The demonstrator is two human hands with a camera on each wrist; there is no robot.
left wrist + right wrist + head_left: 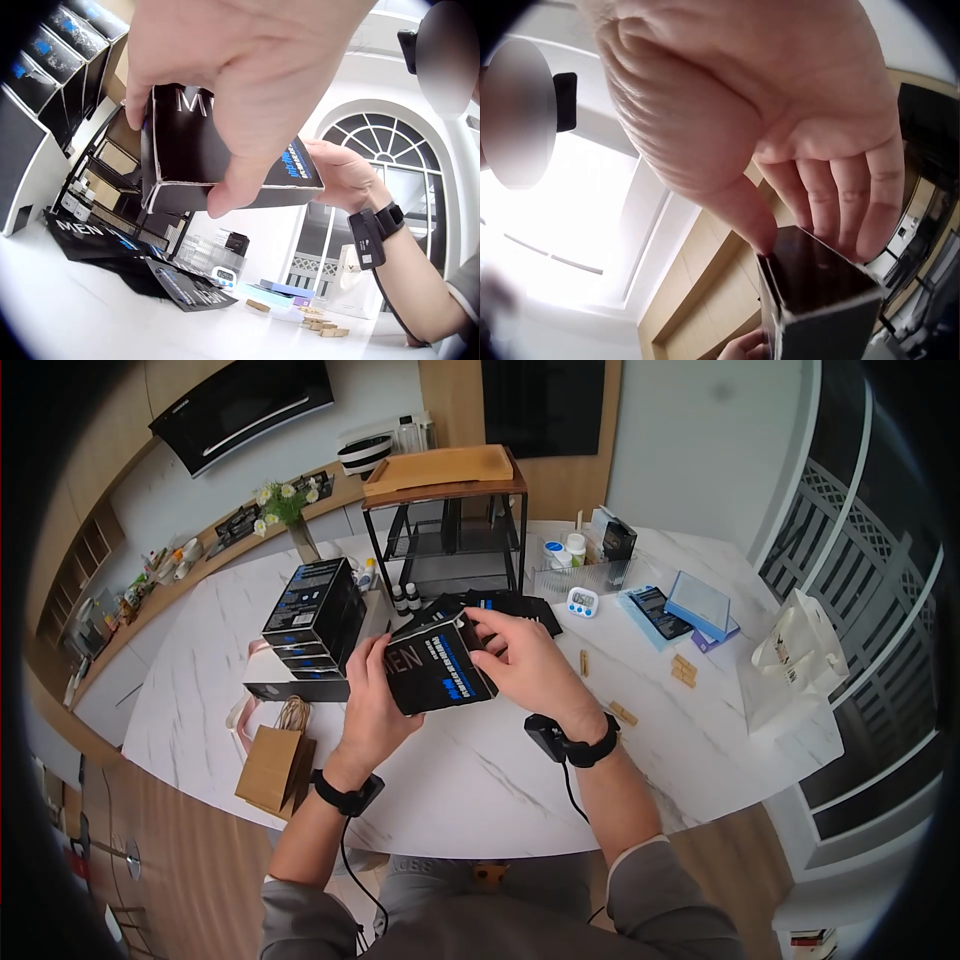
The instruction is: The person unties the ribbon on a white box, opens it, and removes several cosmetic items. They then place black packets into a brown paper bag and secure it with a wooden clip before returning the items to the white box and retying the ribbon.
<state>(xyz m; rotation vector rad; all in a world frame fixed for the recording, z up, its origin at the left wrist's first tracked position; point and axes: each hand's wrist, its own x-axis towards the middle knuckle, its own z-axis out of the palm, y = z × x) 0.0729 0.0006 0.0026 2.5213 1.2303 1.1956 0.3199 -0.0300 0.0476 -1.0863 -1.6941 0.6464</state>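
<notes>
Above the white table, both hands hold a black carton (432, 665) with white and blue lettering, tilted. My left hand (373, 708) grips its left end, with the thumb along the lower edge in the left wrist view. At the other end, my right hand (532, 665) pinches the carton between thumb and fingers; the right wrist view shows the thumb at one edge of the end face (817, 274). Flat black packets (199, 289) marked MEN lie on the table beyond the carton. To the left stand stacked black boxes (310, 605) with similar blue print.
A brown paper bag (270, 768) lies at the front left. Behind stands a tiered rack (450, 500) topped by a wooden tray (440, 468). A white timer (582, 602), blue boxes (698, 605), small wooden pieces (684, 670) and a white bag (795, 665) are on the right.
</notes>
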